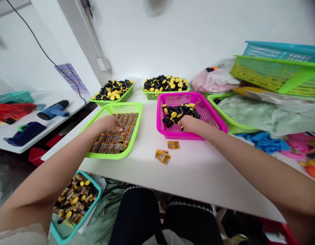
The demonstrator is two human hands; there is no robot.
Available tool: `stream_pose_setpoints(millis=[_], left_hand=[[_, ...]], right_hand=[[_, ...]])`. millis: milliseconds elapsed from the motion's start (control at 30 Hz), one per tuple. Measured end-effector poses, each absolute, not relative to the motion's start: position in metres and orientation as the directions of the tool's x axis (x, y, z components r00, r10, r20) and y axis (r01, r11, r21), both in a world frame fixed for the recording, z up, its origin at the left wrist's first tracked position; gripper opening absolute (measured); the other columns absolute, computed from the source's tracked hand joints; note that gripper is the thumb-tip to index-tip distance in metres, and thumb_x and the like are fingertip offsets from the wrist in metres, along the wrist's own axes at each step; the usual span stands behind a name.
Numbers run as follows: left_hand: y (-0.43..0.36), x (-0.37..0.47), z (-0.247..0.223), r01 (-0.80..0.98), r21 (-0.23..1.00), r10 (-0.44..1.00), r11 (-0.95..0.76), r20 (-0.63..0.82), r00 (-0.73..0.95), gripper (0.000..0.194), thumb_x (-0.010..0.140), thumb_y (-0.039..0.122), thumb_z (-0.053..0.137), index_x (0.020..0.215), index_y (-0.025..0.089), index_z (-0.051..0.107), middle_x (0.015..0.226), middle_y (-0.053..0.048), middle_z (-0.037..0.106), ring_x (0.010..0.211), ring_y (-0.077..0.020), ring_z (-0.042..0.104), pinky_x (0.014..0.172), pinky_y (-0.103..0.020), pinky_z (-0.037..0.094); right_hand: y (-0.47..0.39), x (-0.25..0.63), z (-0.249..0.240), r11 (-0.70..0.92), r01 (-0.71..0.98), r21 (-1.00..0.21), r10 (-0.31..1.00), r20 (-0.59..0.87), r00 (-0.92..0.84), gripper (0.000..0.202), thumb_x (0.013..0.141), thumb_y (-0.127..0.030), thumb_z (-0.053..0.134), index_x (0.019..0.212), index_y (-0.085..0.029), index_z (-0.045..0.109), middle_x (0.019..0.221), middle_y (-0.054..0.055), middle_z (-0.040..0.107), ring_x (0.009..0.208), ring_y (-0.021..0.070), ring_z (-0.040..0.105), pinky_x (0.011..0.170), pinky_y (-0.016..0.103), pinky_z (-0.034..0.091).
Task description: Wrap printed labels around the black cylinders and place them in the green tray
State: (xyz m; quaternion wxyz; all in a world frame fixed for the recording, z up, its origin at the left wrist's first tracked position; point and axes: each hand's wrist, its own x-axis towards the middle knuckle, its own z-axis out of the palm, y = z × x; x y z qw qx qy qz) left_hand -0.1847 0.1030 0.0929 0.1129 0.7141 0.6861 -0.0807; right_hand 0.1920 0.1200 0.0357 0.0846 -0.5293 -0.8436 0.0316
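My left hand (111,123) is over the left part of a lime-green basket (119,156), its fingers curled down onto rows of small cylinders in printed orange-brown wraps (115,137). Whatever those fingers grip is hidden beneath them. Inside a magenta basket (161,130) on the right, my right hand (187,124) reaches down with fingers closed at a small black cylinder with a yellow end (182,128). More loose black-and-yellow cylinders (174,114) lie heaped beyond that hand. Between the baskets and my body, a few printed orange labels (162,156) rest on the white table (137,173).
Two green baskets of black-and-yellow cylinders (113,90) stand at the back. Stacked baskets (274,73) and plastic bags (264,109) crowd the right side. Low on the left is a turquoise basket (97,187) of wrapped cylinders. A heat gun (53,110) and tape dispenser (26,133) lie far left.
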Motion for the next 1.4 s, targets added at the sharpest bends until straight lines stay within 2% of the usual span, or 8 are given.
stream_pose_setpoints(millis=[133,267,400,600,733,1067,1200,1400], left_hand=[[0.086,-0.174,0.091,1.000,0.002,0.965,-0.019,-0.262,0.019,0.039,0.084,0.038,0.063,0.118,0.019,0.070,0.117,-0.011,0.072,0.107,-0.0313,0.067,0.092,-0.037,0.049],[0.038,-0.131,0.082,0.975,-0.005,0.953,-0.221,0.212,0.217,0.042,0.099,0.037,0.041,0.131,0.017,0.059,0.129,-0.017,0.064,0.121,-0.0320,0.059,0.103,-0.051,0.042],[-0.024,-0.069,0.036,0.615,-0.071,0.593,-0.785,0.200,0.780,0.044,0.102,0.036,0.035,0.134,0.015,0.057,0.143,-0.014,0.055,0.136,-0.0254,0.046,0.113,-0.043,0.036],[-0.101,-0.045,-0.030,0.671,-0.194,0.672,-0.716,0.070,0.737,0.078,0.094,0.063,0.037,0.148,0.008,0.037,0.155,-0.019,0.037,0.142,-0.0385,0.035,0.112,-0.062,0.031],[-0.139,-0.069,-0.022,0.585,-0.275,0.566,-0.763,0.153,0.810,0.042,0.099,0.025,0.044,0.139,0.014,0.051,0.141,-0.012,0.057,0.131,-0.0306,0.053,0.107,-0.051,0.045],[-0.045,-0.029,0.059,0.434,0.487,0.650,-0.758,0.503,0.570,0.016,0.089,0.014,0.059,0.097,0.017,0.073,0.103,-0.008,0.074,0.095,-0.0156,0.072,0.088,-0.025,0.059],[0.010,0.008,0.042,0.158,0.947,0.913,-0.279,0.211,0.348,0.034,0.081,0.042,0.071,0.099,0.013,0.070,0.079,-0.006,0.075,0.069,-0.0178,0.074,0.068,-0.030,0.064],[0.016,0.012,0.010,0.053,0.995,0.907,-0.089,0.059,0.416,0.058,0.085,0.066,0.055,0.089,0.010,0.069,0.079,-0.010,0.074,0.072,-0.0190,0.073,0.067,-0.032,0.064]], right_hand=[[0.101,0.214,0.041,0.408,0.874,-0.265,0.902,0.267,-0.340,0.018,0.069,-0.010,0.069,0.084,-0.018,0.074,0.086,0.008,0.072,0.081,0.0233,0.068,0.077,0.036,0.056],[0.065,0.227,0.036,0.553,0.644,-0.529,0.767,0.625,-0.145,0.024,0.080,-0.025,0.068,0.104,-0.021,0.069,0.108,0.008,0.070,0.097,0.0224,0.069,0.084,0.038,0.059],[0.036,0.225,0.024,0.677,0.633,-0.376,0.551,0.829,-0.096,0.019,0.083,-0.024,0.070,0.101,-0.024,0.070,0.112,0.009,0.068,0.105,0.0233,0.067,0.091,0.040,0.057],[0.027,0.225,0.014,0.739,0.615,-0.274,0.459,0.873,-0.163,0.016,0.086,-0.022,0.067,0.101,-0.026,0.068,0.111,0.008,0.068,0.103,0.0216,0.068,0.093,0.041,0.057],[0.026,0.228,0.012,0.749,0.606,-0.268,0.461,0.867,-0.187,0.014,0.087,-0.023,0.065,0.101,-0.027,0.068,0.112,0.007,0.067,0.103,0.0212,0.068,0.092,0.041,0.058],[0.017,0.215,0.013,0.715,0.583,-0.385,0.531,0.842,-0.095,0.031,0.084,-0.029,0.070,0.114,-0.029,0.066,0.107,0.007,0.063,0.101,0.0226,0.065,0.089,0.043,0.058],[0.008,0.208,0.015,0.718,0.427,-0.550,0.614,0.790,-0.014,0.026,0.083,-0.029,0.071,0.109,-0.029,0.067,0.110,0.007,0.060,0.103,0.0213,0.064,0.083,0.039,0.061],[0.001,0.202,0.015,0.616,0.018,-0.788,0.775,0.610,0.167,0.027,0.075,-0.038,0.079,0.087,-0.025,0.057,0.108,0.004,0.065,0.100,0.0168,0.067,0.082,0.033,0.060]])
